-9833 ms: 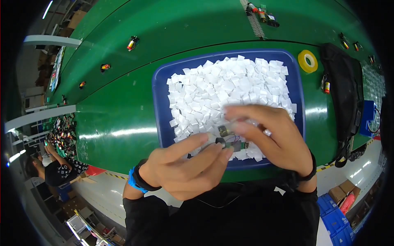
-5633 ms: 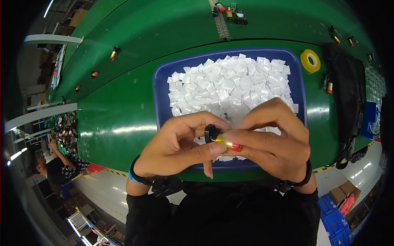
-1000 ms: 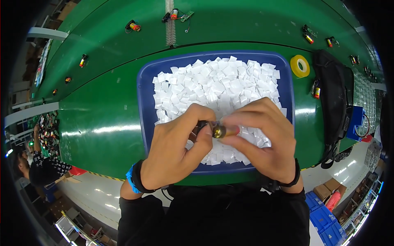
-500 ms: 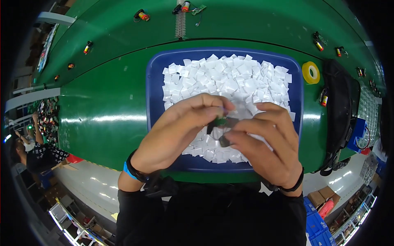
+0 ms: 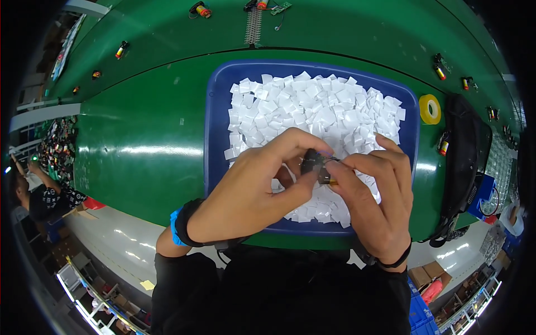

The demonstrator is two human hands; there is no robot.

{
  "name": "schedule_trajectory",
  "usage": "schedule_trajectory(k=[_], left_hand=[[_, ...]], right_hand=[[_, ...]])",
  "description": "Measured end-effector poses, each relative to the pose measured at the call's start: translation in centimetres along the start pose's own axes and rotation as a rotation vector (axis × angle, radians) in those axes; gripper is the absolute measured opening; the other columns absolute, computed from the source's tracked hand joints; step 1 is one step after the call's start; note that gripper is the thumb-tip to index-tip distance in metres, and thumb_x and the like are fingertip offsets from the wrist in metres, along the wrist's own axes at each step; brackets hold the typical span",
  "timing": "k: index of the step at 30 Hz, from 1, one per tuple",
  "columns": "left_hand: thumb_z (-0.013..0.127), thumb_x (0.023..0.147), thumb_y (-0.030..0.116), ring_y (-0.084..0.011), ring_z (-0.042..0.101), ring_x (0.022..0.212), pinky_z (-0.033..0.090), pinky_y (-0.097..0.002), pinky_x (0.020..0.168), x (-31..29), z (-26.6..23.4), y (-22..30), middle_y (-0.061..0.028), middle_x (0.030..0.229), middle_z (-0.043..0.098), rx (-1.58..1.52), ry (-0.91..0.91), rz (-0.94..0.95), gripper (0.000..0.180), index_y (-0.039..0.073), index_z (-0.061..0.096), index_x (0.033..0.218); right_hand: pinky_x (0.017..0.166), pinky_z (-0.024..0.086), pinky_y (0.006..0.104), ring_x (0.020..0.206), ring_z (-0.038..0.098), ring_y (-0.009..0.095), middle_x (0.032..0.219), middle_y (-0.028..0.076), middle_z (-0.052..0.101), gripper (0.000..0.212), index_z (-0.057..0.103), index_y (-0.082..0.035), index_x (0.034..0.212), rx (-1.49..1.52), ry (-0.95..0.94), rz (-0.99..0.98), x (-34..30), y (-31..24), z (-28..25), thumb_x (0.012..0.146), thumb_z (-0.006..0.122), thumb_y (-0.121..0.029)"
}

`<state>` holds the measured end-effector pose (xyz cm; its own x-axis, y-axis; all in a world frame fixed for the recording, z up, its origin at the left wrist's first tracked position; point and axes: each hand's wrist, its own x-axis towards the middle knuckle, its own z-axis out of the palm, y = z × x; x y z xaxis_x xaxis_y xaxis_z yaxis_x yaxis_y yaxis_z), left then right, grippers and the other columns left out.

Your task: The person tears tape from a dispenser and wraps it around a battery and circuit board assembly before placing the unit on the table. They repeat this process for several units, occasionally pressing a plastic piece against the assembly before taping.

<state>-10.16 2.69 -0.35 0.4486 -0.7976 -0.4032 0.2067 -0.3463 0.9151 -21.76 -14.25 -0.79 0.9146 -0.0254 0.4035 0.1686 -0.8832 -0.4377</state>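
A small dark electronic assembly (image 5: pixel 314 162) with thin wires is held between my two hands above the tray. My left hand (image 5: pixel 262 184) is closed on its left side, thumb below and index finger arched over the top. The fingertips of my right hand (image 5: pixel 375 195) pinch its right side, where a bit of yellow shows; the fingers cover much of it. Under both hands is a dark blue tray (image 5: pixel 215 128), heaped with small white square pieces (image 5: pixel 324 100) that look like paper or film.
The green table (image 5: pixel 139 123) carries the tray. To the tray's right are a yellow tape roll (image 5: pixel 430 109), a battery-like cylinder with wires (image 5: pixel 444 144) and a black bag (image 5: pixel 460 151). Similar wired parts (image 5: pixel 202 10) lie scattered farther back. A person (image 5: pixel 53 192) is at far left.
Both hands have shifted slightly right in the picture with the assembly. The left fingers now arch over it, and the right fingertips have closed in on its right side.
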Motion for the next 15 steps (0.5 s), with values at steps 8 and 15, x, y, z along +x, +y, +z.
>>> schedule_trajectory(k=[8, 15], left_hand=[[0.063, 0.092, 0.001, -0.0117, 0.063, 0.081, 0.050, -0.0212, 0.059, 0.0, -0.2, 0.4, -0.0097, 0.107, 0.064, -0.139, -0.069, -0.051, 0.037, 0.000, 0.050, 0.127], [0.058, 0.095, 0.001, -0.0141, 0.063, 0.083, 0.056, -0.0236, 0.057, -0.1, -0.2, 0.0, -0.0159, 0.111, 0.063, -0.376, -0.011, 0.079, 0.034, -0.002, 0.048, 0.128]], right_hand=[[0.085, 0.050, 0.0472, 0.083, 0.056, 0.021, 0.095, 0.006, 0.062, 0.028, 0.074, -0.004, 0.096, -0.127, 0.069, -0.122, 0.1, -0.1, 0.4, 0.068, 0.071, -0.008], [0.074, 0.051, 0.0339, 0.081, 0.060, 0.021, 0.087, 0.011, 0.064, 0.033, 0.068, 0.002, 0.096, 0.295, 0.152, 0.286, 0.2, -0.6, -1.7, 0.070, 0.085, -0.010]])
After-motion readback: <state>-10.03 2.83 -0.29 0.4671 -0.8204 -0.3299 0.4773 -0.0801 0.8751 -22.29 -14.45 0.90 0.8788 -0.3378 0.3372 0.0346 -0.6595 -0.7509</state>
